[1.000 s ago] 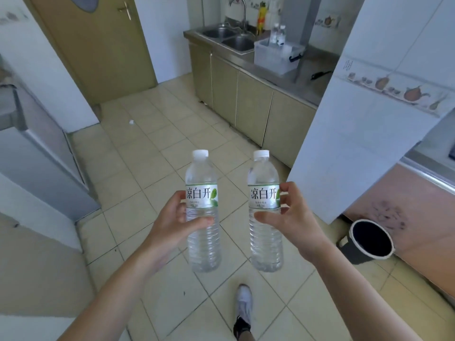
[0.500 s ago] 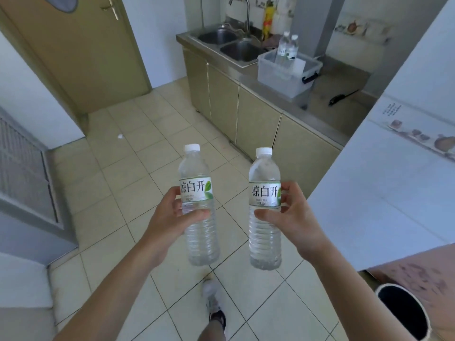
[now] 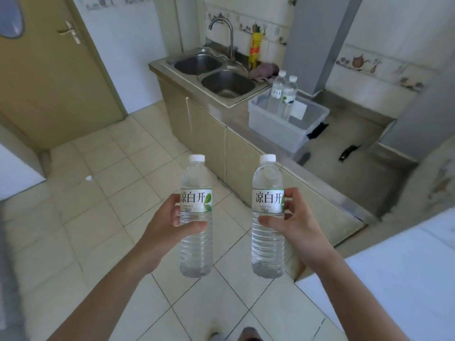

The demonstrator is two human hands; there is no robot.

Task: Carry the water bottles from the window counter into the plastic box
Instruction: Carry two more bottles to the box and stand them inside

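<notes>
Nearer now: translucent plastic box

Arms: both bare to past the elbow, no sleeves below the left hand or the right hand.
Wrists: no watch, no bands.

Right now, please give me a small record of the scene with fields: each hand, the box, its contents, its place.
left hand: grips one upright water bottle
right hand: grips a second upright bottle
plastic box: open, on the steel counter beside the sink
box contents: two bottles standing upright
carried bottles: capped, over the tiled floor, not yet at the box
</notes>
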